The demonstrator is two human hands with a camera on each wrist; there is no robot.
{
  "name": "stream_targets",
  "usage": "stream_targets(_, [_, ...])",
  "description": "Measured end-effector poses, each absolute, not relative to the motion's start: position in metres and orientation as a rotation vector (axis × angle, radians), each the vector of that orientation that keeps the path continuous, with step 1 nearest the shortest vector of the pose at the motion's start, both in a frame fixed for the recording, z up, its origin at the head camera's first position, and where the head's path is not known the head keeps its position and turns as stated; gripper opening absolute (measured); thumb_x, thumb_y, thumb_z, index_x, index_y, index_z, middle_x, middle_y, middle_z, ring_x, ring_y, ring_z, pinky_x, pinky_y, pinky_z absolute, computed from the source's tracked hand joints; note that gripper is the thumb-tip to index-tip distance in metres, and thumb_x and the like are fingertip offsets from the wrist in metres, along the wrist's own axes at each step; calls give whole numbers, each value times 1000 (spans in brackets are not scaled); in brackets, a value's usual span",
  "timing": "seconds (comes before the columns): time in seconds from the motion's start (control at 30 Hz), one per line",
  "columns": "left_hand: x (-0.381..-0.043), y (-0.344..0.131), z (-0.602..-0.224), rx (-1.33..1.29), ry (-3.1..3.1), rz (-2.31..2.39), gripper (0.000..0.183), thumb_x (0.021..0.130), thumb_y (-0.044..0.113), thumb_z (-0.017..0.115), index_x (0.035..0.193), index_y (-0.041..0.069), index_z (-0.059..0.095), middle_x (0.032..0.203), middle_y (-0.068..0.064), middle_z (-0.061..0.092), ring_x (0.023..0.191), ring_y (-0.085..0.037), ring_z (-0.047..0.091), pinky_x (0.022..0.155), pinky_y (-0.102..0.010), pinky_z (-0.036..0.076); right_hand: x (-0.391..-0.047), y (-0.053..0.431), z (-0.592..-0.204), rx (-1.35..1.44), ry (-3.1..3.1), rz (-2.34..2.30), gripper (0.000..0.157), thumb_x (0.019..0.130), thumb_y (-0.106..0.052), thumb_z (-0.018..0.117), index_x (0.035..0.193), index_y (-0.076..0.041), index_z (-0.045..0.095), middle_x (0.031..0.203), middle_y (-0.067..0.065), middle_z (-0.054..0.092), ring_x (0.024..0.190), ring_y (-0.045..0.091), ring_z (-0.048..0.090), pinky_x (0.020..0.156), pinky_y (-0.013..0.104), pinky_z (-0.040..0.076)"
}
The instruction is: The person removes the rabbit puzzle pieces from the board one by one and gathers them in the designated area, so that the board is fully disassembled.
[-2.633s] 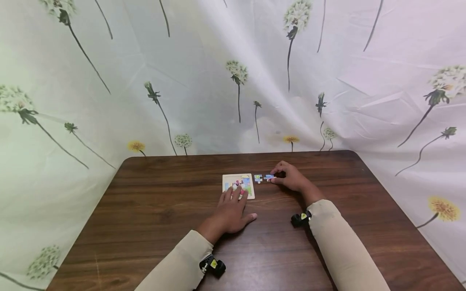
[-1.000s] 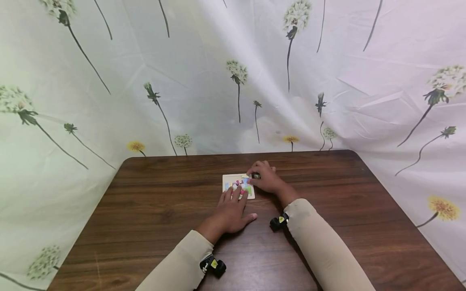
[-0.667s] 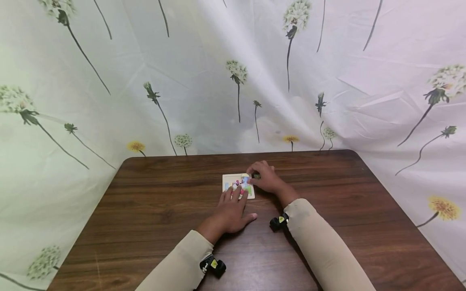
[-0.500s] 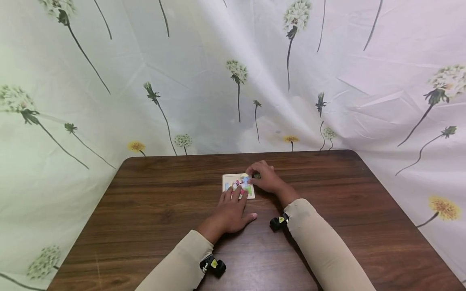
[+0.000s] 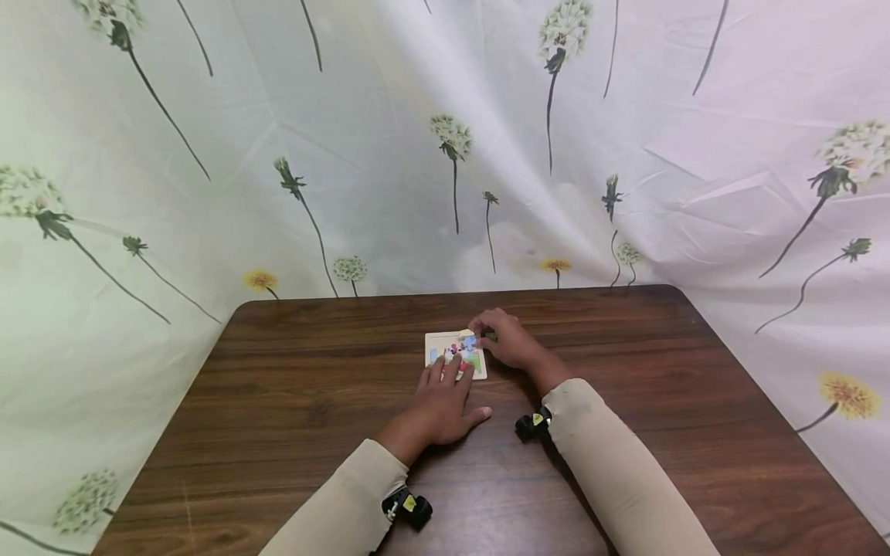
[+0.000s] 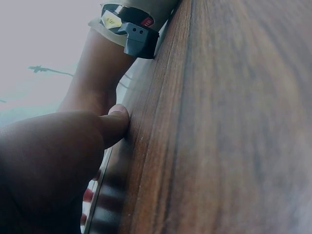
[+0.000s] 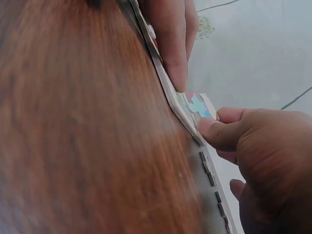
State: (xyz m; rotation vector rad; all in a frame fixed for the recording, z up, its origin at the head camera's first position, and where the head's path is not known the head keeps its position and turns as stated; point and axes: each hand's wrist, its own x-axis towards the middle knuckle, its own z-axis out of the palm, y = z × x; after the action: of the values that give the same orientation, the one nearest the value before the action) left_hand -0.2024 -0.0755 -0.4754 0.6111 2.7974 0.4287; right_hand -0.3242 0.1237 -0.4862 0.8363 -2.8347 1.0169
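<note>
A small jigsaw puzzle board [image 5: 434, 337] with a pale frame and a colourful cartoon picture lies on the table. My left hand [image 5: 443, 409] rests on its near part with straight, spread fingers; the thumb touches the table beside it. At the board's far right corner, my right hand [image 5: 511, 340] pinches a light-blue puzzle piece [image 5: 469, 342] between thumb and fingers. The right wrist view shows this puzzle piece [image 7: 199, 106] tilted up over the board. Loose puzzle pieces [image 7: 207, 168] lie on the table beside the board, mostly hidden under the right hand in the head view.
The brown wood-grain table [image 5: 299, 417] extends to both sides of the board. A white curtain [image 5: 389, 177] printed with dandelions hangs behind its far edge. Black cameras [image 5: 410, 510] are strapped to both wrists.
My right hand has moved left from the loose pieces to the board's far right corner, bringing a puzzle piece. There the piece has shifted slightly. The left hand has stayed in place.
</note>
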Motion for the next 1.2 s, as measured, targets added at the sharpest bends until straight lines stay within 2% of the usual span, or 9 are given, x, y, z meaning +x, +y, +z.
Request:
stream_targets(0.17, [-204,-75,-478,611,2792,437,89,108,66,52,175,11,28,184,-17,15,171,-47,8,137,-64,10,-325,127,-486,835,-2830,1014,21,105,-11,74,125,-10,72,120,9,71,122,30,61,118,67,38])
stream_targets(0.4, [-202,-75,-476,610,2821,386,90,108,70,50,174,13,30,184,-17,18,171,-46,12,137,-62,15,-325,143,-486,794,-2793,1056,25,105,-10,72,130,-8,68,131,13,68,131,35,58,121,70,35])
stream_targets(0.83, [-202,-77,-476,618,2819,402,89,108,69,50,174,13,30,184,-16,18,171,-45,11,137,-62,14,-324,181,-487,795,-2735,1039,23,105,-7,72,128,-5,70,133,16,67,130,37,55,112,64,43])
stream_targets(1.2, [-202,-78,-477,631,2824,416,90,108,69,50,175,13,28,184,-17,18,171,-46,10,137,-62,13,-321,211,-487,754,-2717,1069,23,103,0,72,126,2,70,132,21,67,133,43,54,115,61,44])
